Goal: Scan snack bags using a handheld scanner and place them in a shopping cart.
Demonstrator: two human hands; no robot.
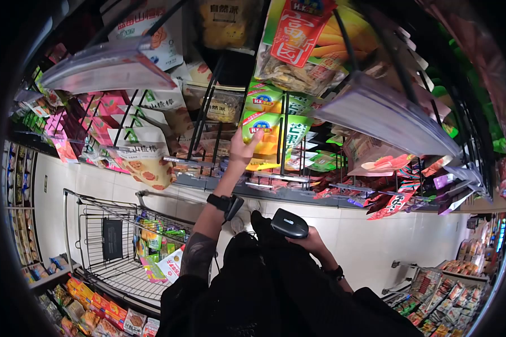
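My left hand (pixel 244 149) reaches up to the shelf and is closed on the left edge of a green and yellow dried mango bag (pixel 269 147), one finger lying over its front. The bag hangs among the shelf's black wire dividers, with a similar green bag (pixel 262 98) just above and behind it. Lower down, near my body, my right hand (pixel 311 241) is wrapped round a black handheld barcode scanner (pixel 290 223). The scanner's head points up and left, while its handle is mostly hidden.
A wire shopping cart (pixel 104 224) at left holds several bright snack packets (pixel 154 247). Clear plastic label holders (pixel 388 115) jut from the shelf. White hawthorn snack bags (pixel 143 151) hang at left. Another cart (pixel 421 281) stands at lower right, beside packed shelves.
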